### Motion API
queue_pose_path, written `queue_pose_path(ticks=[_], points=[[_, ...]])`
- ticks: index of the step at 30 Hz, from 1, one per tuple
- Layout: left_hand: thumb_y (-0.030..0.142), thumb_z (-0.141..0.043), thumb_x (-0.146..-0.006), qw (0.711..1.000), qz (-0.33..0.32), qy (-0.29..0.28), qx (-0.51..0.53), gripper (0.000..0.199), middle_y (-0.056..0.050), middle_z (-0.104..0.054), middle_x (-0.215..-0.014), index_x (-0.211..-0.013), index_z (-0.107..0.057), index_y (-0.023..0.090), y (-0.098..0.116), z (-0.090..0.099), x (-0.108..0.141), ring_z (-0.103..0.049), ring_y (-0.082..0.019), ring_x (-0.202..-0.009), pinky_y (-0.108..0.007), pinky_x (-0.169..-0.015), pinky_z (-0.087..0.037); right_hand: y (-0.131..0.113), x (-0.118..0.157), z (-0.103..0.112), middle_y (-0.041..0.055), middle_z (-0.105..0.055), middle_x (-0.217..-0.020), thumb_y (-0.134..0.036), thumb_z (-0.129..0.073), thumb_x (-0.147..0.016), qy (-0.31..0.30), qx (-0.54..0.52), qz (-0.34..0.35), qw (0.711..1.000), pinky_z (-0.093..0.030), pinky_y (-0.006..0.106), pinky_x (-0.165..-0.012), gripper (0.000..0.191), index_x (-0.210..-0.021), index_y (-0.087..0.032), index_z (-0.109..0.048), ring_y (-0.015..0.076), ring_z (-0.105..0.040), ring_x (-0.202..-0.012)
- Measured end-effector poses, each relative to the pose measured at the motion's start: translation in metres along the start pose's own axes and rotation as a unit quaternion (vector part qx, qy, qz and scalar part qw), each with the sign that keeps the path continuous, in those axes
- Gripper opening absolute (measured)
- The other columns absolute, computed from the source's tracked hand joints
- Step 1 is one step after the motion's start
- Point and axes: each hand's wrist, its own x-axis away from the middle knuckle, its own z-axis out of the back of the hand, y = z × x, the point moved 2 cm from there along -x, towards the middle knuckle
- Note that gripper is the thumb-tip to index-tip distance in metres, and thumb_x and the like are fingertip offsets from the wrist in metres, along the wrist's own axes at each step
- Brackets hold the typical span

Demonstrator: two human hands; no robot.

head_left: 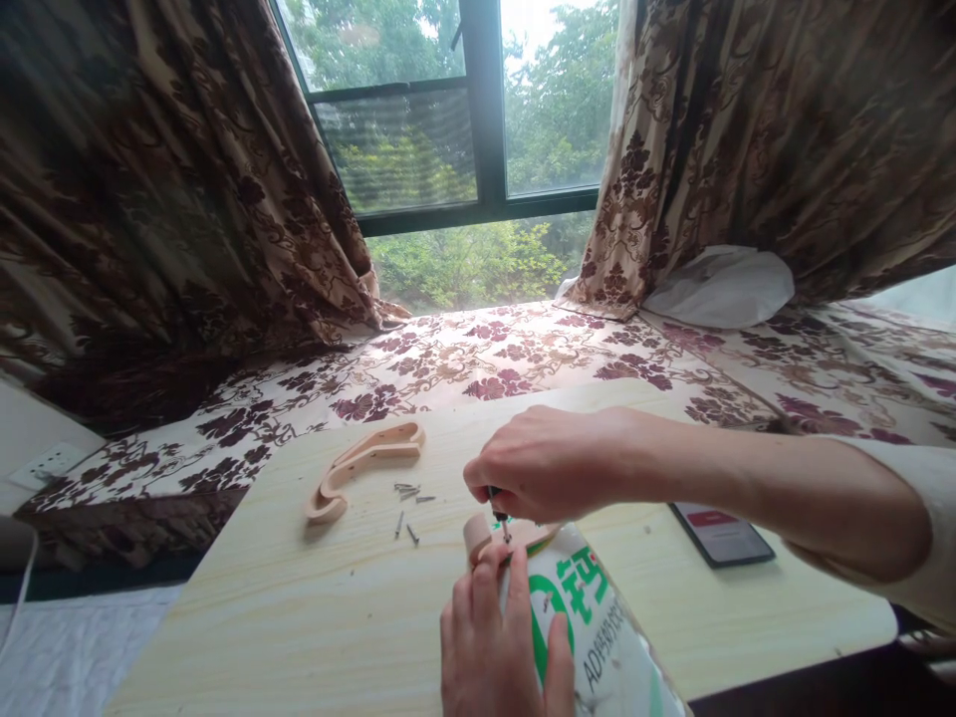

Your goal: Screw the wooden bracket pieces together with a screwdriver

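My right hand (527, 463) is closed around a screwdriver (499, 514), whose shaft points down. Its tip meets a small screw (508, 538) at a pale wooden piece with a rounded end (476, 538). This wooden piece lies over the far end of a white and green printed package (590, 607). My left hand (493, 632) rests on the package with fingers stretched out and thumb apart, fingertips beside the screw and against the wooden piece. Part of the wooden piece is hidden by my hands.
A curved wooden piece with holes (365, 463) lies left on the light wooden tabletop (299, 617). Several loose screws (407, 492) lie near it. A phone (721, 538) sits under my right forearm. Behind are a flowered cloth (478, 358), a white bag (721, 287) and curtains.
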Motion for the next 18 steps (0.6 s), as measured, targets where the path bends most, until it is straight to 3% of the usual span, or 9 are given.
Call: queue_pose_path(ticks=[11,18], points=[[0.026,-0.047,-0.080,1.000,0.007,-0.011,0.016,0.041,-0.011,-0.053,-0.124,-0.120,-0.053,0.018,-0.0009,0.0021,-0.0006,-0.050,-0.027,-0.103,-0.041,-0.081,-0.041,-0.0018,-0.0042,-0.0062,0.0056,-0.063,-0.067,-0.032,-0.048,-0.086,0.017,0.040,-0.062,0.997,-0.024,0.028,-0.046,0.023,-0.085,-0.016,-0.064,0.0129,-0.043,-0.052],[0.026,-0.047,-0.081,1.000,0.010,-0.015,0.008,0.042,-0.011,-0.053,-0.124,-0.121,-0.052,0.019,-0.0001,0.0033,-0.0008,-0.050,-0.027,-0.103,-0.041,-0.080,-0.041,-0.0022,0.0004,-0.0034,0.0024,-0.064,-0.076,-0.021,-0.047,-0.082,0.007,-0.024,0.006,1.000,-0.028,0.026,-0.052,0.017,-0.081,-0.021,-0.064,0.0117,-0.045,-0.058]])
